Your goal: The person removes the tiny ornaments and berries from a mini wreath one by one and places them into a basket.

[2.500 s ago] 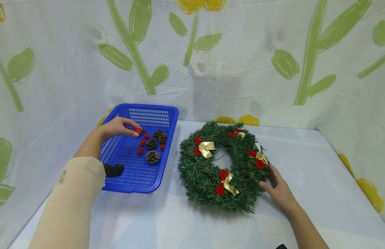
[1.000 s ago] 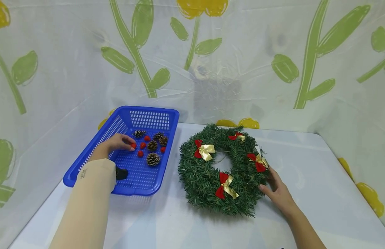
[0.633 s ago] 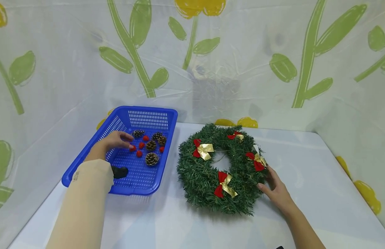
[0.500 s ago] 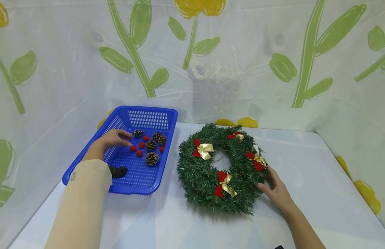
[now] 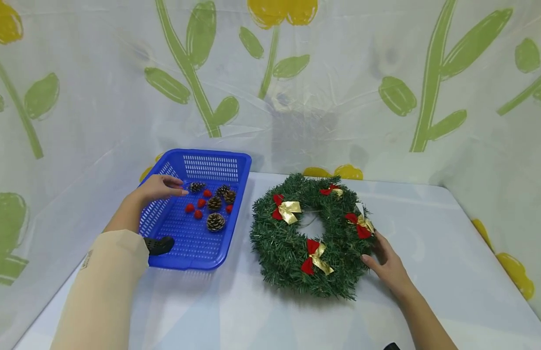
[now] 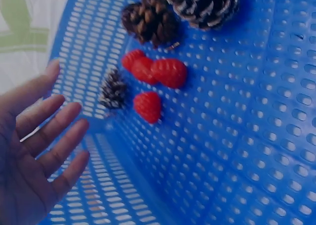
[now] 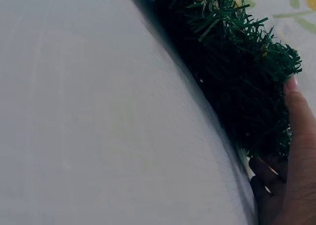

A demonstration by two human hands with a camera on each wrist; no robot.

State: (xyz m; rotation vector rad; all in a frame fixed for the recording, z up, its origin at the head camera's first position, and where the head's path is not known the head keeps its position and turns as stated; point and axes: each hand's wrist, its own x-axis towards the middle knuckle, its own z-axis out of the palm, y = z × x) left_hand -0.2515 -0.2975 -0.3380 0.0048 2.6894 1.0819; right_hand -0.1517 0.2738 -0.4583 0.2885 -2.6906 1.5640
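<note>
My left hand [image 5: 158, 188] is over the left side of a blue plastic basket [image 5: 195, 261], its fingers relaxed and holding nothing. In the left wrist view the fingers are spread beside a frosted pine cone [image 6: 113, 90] and a red artificial raspberry [image 6: 148, 107]. Several more pine cones [image 5: 215, 221] and red raspberries [image 5: 189, 208] lie on the basket floor. My right hand [image 5: 390, 267] grips the right edge of a green Christmas wreath [image 5: 274, 262], thumb on its side and fingers curled behind. Red and gold bows [image 5: 289, 211] decorate the wreath, which lies flat.
The white table [image 5: 253, 321] carries the basket at left and the wreath at centre right. A pale curtain [image 5: 340, 97] printed with green plants and yellow flowers stands behind and at both sides. A white tag [image 5: 360, 209] sticks up by the wreath's right bow.
My left hand lowered a raspberry to the left part of the basket floor, let go of it, and rose back and to the left. The right hand has stayed on the wreath.
</note>
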